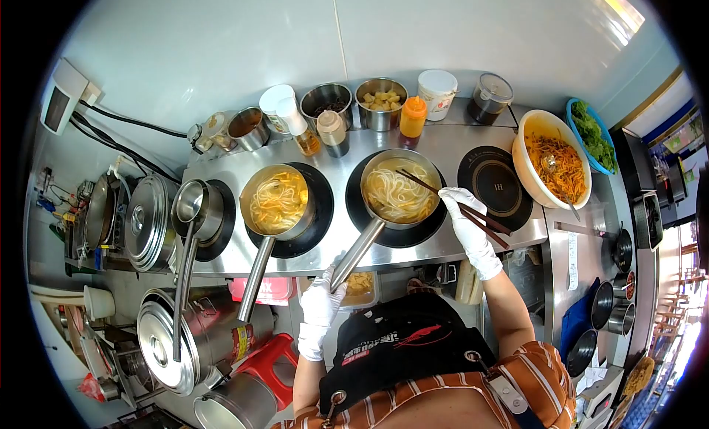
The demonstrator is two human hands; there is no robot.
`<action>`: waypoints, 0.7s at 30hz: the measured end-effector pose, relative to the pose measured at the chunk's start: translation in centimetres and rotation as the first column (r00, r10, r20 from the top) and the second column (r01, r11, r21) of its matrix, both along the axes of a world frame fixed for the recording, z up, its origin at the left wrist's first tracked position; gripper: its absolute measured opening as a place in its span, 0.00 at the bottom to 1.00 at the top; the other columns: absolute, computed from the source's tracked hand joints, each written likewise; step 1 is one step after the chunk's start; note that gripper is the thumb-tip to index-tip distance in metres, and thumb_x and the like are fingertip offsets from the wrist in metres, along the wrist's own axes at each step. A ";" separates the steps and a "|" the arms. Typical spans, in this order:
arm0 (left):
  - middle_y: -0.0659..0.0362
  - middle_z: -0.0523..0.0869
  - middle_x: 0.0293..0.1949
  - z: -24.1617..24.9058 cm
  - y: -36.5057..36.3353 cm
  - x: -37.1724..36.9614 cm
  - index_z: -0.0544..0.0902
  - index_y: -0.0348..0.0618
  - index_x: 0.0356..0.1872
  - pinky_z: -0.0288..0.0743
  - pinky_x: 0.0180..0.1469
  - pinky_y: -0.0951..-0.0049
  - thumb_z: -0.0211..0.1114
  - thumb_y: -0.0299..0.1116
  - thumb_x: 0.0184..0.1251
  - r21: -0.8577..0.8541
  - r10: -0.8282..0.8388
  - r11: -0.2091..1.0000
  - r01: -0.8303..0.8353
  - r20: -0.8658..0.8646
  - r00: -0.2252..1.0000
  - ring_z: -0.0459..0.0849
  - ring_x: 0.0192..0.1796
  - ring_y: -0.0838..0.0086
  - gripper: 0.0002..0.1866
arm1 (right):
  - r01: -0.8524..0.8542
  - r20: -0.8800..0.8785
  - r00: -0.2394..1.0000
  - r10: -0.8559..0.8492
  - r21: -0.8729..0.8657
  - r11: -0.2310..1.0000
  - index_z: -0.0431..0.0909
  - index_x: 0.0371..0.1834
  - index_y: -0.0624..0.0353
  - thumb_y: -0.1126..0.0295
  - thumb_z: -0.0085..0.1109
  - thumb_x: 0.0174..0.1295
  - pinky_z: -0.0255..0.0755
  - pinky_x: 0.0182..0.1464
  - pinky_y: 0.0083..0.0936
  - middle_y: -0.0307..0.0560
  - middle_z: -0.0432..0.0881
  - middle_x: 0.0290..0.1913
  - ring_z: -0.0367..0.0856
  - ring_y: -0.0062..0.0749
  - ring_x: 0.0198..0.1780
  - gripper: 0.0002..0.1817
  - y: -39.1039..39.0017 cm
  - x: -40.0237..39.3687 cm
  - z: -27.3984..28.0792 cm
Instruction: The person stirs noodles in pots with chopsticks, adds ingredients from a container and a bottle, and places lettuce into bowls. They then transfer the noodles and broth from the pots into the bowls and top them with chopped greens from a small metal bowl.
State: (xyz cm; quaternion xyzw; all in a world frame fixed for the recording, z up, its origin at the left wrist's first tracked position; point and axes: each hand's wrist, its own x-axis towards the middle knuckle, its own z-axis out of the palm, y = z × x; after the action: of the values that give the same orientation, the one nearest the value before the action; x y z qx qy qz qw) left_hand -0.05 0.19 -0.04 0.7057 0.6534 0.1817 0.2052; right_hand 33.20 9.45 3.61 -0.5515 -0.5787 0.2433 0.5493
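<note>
While gripping with the left hand the handle slanting back from the pot, reached leftward into the noodles inside with chopsticks clasped in the fingers of the nearer right hand.

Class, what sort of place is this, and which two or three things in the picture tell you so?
Probably the kitchen of a small eatery: a steel counter with several round hobs, two pans of noodles, and a big bowl of shredded food.
</note>
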 end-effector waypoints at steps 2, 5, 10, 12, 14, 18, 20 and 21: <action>0.48 0.86 0.31 -0.3 0.0 0.0 0.79 0.45 0.59 0.79 0.35 0.62 0.71 0.42 0.56 0.018 -0.005 1.000 0.005 -0.010 1.000 0.86 0.31 0.56 0.28 | -0.004 -0.005 1.000 0.005 0.003 1.000 0.85 0.40 0.65 0.77 0.64 0.61 0.76 0.50 0.22 0.49 0.86 0.42 0.84 0.31 0.44 0.06 0.0 0.0 0.1; 0.48 0.86 0.30 0.2 0.0 0.1 0.79 0.46 0.59 0.79 0.35 0.62 0.71 0.42 0.56 -0.009 -0.004 1.000 0.004 -0.028 1.000 0.86 0.31 0.57 0.28 | -0.007 -0.007 1.000 0.007 0.011 1.000 0.85 0.40 0.65 0.77 0.64 0.61 0.76 0.50 0.22 0.49 0.86 0.42 0.84 0.31 0.44 0.06 0.0 0.0 -0.1; 0.48 0.86 0.30 0.4 0.0 0.1 0.79 0.46 0.59 0.79 0.34 0.62 0.71 0.42 0.56 -0.019 0.000 1.000 -0.001 -0.043 0.999 0.86 0.30 0.57 0.28 | -0.004 0.013 1.000 0.003 0.014 1.000 0.85 0.40 0.65 0.77 0.64 0.61 0.76 0.50 0.22 0.50 0.86 0.42 0.84 0.32 0.44 0.06 0.0 0.0 -0.2; 0.47 0.86 0.30 0.4 0.0 0.2 0.79 0.46 0.59 0.79 0.34 0.62 0.71 0.42 0.56 -0.015 0.005 1.000 -0.006 -0.040 0.999 0.86 0.30 0.57 0.28 | -0.001 0.025 1.000 0.001 0.019 1.000 0.84 0.40 0.65 0.77 0.64 0.60 0.76 0.50 0.23 0.50 0.86 0.42 0.84 0.32 0.44 0.06 0.0 0.0 -0.1; 0.47 0.86 0.30 0.6 0.0 0.2 0.79 0.46 0.59 0.79 0.34 0.62 0.71 0.42 0.56 -0.007 0.004 1.000 -0.004 -0.018 1.000 0.86 0.30 0.57 0.28 | 0.001 0.023 1.000 -0.002 0.017 1.000 0.84 0.40 0.65 0.77 0.64 0.60 0.76 0.50 0.23 0.50 0.86 0.42 0.84 0.32 0.44 0.06 0.0 0.0 -0.1; 0.47 0.86 0.30 0.6 0.0 0.3 0.79 0.46 0.59 0.79 0.34 0.62 0.71 0.42 0.56 0.007 0.000 1.000 0.000 -0.029 1.000 0.86 0.31 0.57 0.28 | 0.004 0.033 0.999 -0.005 0.019 1.000 0.84 0.40 0.66 0.77 0.64 0.60 0.76 0.50 0.23 0.50 0.86 0.41 0.84 0.33 0.43 0.06 0.0 -0.1 0.0; 0.47 0.86 0.30 0.6 0.0 0.2 0.79 0.45 0.59 0.79 0.34 0.61 0.71 0.42 0.56 -0.015 0.000 1.000 -0.001 -0.040 0.999 0.86 0.31 0.57 0.28 | -0.005 0.030 1.000 0.005 0.021 1.000 0.84 0.40 0.66 0.78 0.64 0.60 0.76 0.50 0.23 0.50 0.86 0.41 0.84 0.33 0.43 0.06 -0.2 -0.1 0.3; 0.47 0.86 0.30 0.6 0.0 0.2 0.79 0.45 0.59 0.79 0.34 0.61 0.71 0.42 0.56 -0.015 0.004 1.000 -0.004 -0.042 0.999 0.86 0.31 0.57 0.28 | -0.014 0.028 1.000 0.014 0.023 1.000 0.84 0.39 0.66 0.78 0.64 0.60 0.76 0.50 0.23 0.51 0.86 0.41 0.84 0.33 0.43 0.06 -0.3 -0.1 0.7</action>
State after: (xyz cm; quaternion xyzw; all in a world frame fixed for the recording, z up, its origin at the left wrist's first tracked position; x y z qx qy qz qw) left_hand 0.15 0.18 0.59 0.7064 0.6603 0.1623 0.1966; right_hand 33.10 9.19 4.33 -0.5444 -0.5928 0.2328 0.5460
